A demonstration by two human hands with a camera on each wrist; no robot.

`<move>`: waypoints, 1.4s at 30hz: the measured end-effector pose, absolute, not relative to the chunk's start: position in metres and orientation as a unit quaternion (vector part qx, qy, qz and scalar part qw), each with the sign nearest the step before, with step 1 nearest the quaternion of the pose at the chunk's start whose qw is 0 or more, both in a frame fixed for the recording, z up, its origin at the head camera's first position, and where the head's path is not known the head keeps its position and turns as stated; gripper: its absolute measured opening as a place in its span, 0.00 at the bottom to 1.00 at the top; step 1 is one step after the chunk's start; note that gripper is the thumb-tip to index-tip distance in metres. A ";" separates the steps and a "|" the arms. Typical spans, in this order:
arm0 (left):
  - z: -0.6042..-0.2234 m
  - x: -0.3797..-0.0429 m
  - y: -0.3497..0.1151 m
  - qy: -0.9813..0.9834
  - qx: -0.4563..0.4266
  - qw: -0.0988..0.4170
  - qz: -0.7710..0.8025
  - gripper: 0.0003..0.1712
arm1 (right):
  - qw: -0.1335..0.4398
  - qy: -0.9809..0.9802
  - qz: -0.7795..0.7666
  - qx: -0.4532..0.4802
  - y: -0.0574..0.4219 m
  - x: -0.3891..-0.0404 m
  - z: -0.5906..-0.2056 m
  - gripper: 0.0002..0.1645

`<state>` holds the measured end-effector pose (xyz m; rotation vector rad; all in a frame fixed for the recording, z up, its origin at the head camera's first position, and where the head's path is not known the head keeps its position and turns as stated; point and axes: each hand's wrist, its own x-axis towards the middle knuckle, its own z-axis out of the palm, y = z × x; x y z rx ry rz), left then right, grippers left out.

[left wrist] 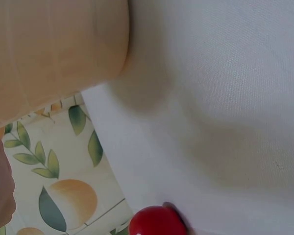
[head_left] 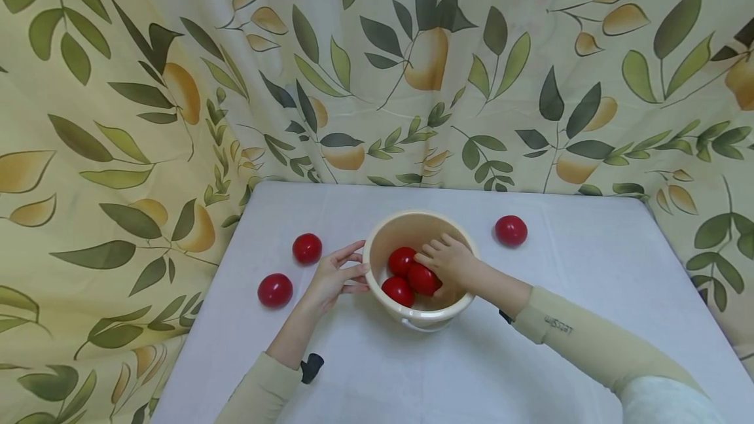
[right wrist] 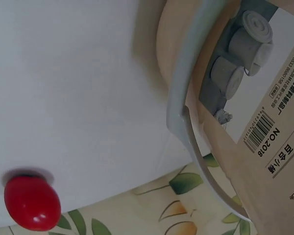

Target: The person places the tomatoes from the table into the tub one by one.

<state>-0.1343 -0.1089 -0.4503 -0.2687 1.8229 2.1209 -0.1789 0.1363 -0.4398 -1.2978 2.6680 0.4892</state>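
Note:
A cream bucket [head_left: 385,231] stands on the white table with red tomatoes inside, one [head_left: 402,260] at the back and another [head_left: 397,291] at the front. My right hand [head_left: 450,264] reaches over the rim into the bucket and holds a third tomato [head_left: 423,279] against the other two. Splayed fingers of my left hand [head_left: 332,277] touch the bucket's left side, at and just below the rim. In the left wrist view, only part of the left hand [left wrist: 0,186] shows beside the bucket wall [left wrist: 54,49]. The right hand is hidden in the right wrist view.
Two tomatoes, one [head_left: 307,248] behind the other [head_left: 275,290], lie left of the bucket. One more tomato [head_left: 510,231] lies to its right. A white handle [head_left: 424,327] hangs at the bucket's front. Behind the table [head_left: 559,267] hangs a leaf-patterned curtain [head_left: 377,116].

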 end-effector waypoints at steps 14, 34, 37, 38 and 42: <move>-0.450 -0.134 -0.109 0.639 -0.093 0.163 0.745 0.29 | 0.082 0.858 0.274 -0.427 0.132 -0.177 -0.437 0.36; -0.451 -0.133 -0.108 0.638 -0.090 0.162 0.748 0.29 | -0.059 0.914 -0.029 -0.401 0.146 -0.197 -0.433 0.28; -0.451 -0.134 -0.108 0.638 -0.087 0.164 0.748 0.29 | -0.128 0.931 -0.102 -0.325 0.164 -0.209 -0.426 0.27; -0.451 -0.134 -0.108 0.638 -0.087 0.164 0.747 0.29 | -0.146 0.937 -0.115 -0.297 0.172 -0.214 -0.426 0.27; -0.450 -0.135 -0.107 0.639 -0.088 0.166 0.746 0.29 | -0.172 0.955 -0.165 -0.177 0.209 -0.233 -0.437 0.28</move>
